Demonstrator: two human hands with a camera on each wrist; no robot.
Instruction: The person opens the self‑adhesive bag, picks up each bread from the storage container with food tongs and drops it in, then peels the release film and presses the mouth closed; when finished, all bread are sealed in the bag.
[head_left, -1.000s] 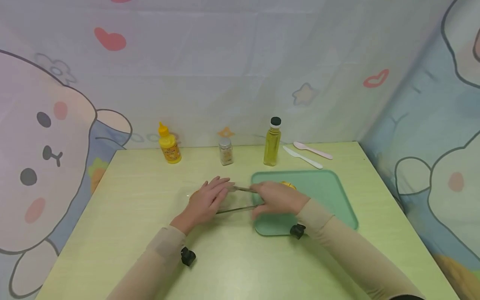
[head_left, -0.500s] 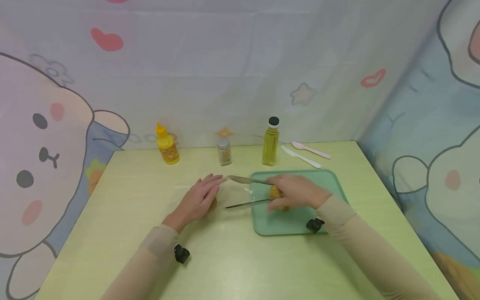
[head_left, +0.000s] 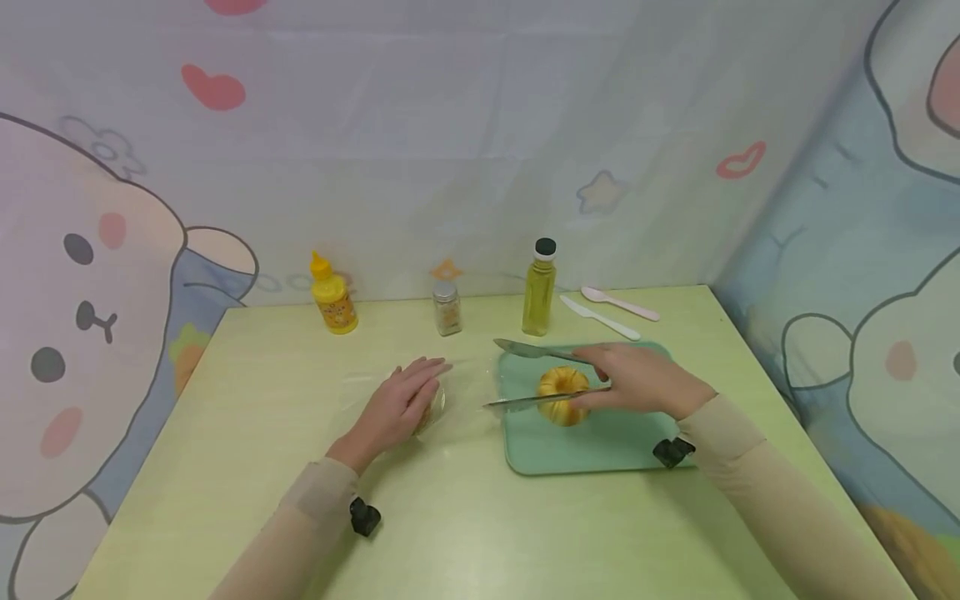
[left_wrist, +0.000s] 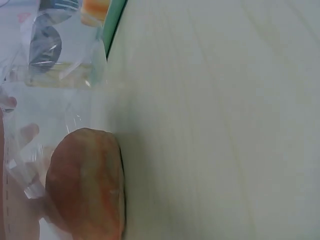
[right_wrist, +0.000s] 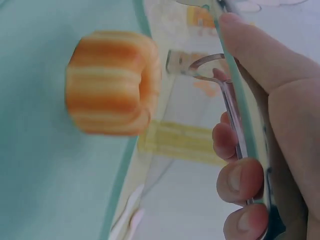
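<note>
My right hand (head_left: 645,379) grips metal tongs (head_left: 519,347), their two arms spread apart. Between and below the arms, a ring-shaped yellow-brown bread (head_left: 566,416) lies on a green tray (head_left: 570,457). In the right wrist view the bread (right_wrist: 107,82) stands apart from the tongs (right_wrist: 235,112). To the left, my left hand (head_left: 390,412) rests with extended fingers over a clear plastic bag (head_left: 468,392). Beneath that hand sits another brown bread (left_wrist: 85,185), seen with the plastic around it in the left wrist view; whether it is fully inside cannot be told.
Along the back edge stand a yellow squeeze bottle (head_left: 335,307), a small silver-lidded jar (head_left: 447,312) and an oil bottle (head_left: 538,296) with a dark cap. A white plastic knife (head_left: 600,318) and a pink spoon (head_left: 621,304) lie behind the tray.
My right hand has moved right with the tongs, away from the bag and over the tray. The bread on the tray shows more fully now. The left hand has shifted slightly left.
</note>
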